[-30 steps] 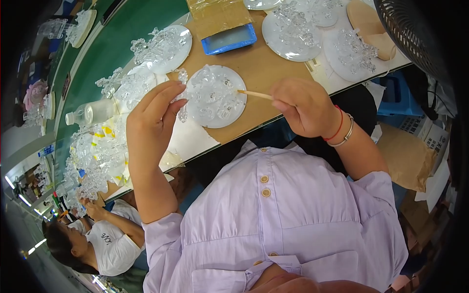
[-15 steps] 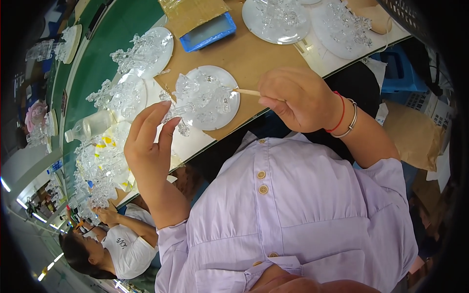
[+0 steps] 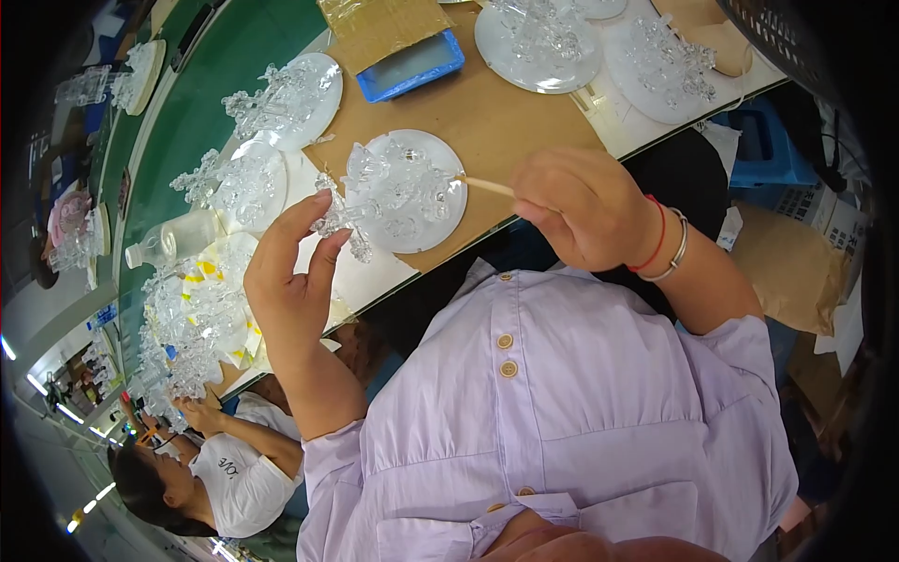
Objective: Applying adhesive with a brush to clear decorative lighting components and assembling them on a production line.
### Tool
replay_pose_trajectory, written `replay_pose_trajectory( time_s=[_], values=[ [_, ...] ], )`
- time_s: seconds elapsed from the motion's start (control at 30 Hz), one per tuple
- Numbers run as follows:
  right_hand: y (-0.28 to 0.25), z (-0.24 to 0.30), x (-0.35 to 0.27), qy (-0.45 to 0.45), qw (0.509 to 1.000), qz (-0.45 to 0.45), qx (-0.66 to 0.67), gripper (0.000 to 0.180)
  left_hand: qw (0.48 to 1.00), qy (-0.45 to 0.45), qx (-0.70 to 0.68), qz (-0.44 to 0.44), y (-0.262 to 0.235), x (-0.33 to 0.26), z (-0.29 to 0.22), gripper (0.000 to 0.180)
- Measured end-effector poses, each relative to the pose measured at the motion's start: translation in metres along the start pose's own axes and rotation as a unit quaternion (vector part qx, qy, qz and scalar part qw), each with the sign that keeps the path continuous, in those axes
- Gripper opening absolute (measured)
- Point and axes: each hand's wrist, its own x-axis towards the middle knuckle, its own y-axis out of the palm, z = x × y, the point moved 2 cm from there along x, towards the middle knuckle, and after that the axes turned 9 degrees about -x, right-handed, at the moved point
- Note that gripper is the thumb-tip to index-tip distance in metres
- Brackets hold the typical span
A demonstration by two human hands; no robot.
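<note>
A round white plate (image 3: 442, 229) lies on the brown board in front of me, with a cluster of clear plastic ornament pieces (image 3: 398, 192) on it. My left hand (image 3: 295, 272) is at the plate's left side, thumb and fingers pinching a clear plastic ornament (image 3: 345, 223) with small bumpy branches. My right hand (image 3: 585, 208) is closed round a thin wooden stick (image 3: 489, 186). The stick points left, its tip at the plate's right edge; whether it touches anything I cannot tell.
A blue tray (image 3: 412, 82) stands beyond the plate under brown cardboard (image 3: 384, 33). More white plates with clear ornaments (image 3: 286, 103) lie around. A clear bottle (image 3: 173, 239) lies at left. A co-worker (image 3: 229, 468) handles clear pieces at lower left.
The whole view has shifted slightly. My right hand has drawn back a little to the right and toward me, showing more of the stick. My left hand keeps its pinch on the ornament.
</note>
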Motion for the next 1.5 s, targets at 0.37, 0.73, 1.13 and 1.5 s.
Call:
replay_pose_trajectory(
  time_s=[0.37, 0.73, 1.13, 1.5],
  values=[
    [0.013, -0.013, 0.005, 0.014, 0.998, -0.041, -0.036, 0.014, 0.999, 0.016, 0.026, 0.013, 0.001, 0.003, -0.005, 0.033],
    [0.0, 0.012, -0.014, -0.004, 1.0, 0.008, 0.015, 0.012, 0.999, 0.027, 0.023, -0.021, 0.006, -0.002, -0.005, 0.033],
    [-0.002, 0.012, -0.014, -0.018, 1.0, 0.01, 0.003, 0.013, 0.996, 0.052, 0.046, -0.06, 0.016, -0.009, -0.014, 0.034],
    [0.002, -0.003, -0.001, -0.005, 1.0, -0.013, -0.02, 0.009, 0.989, 0.089, 0.053, -0.103, 0.024, -0.011, -0.012, 0.034]
  ],
)
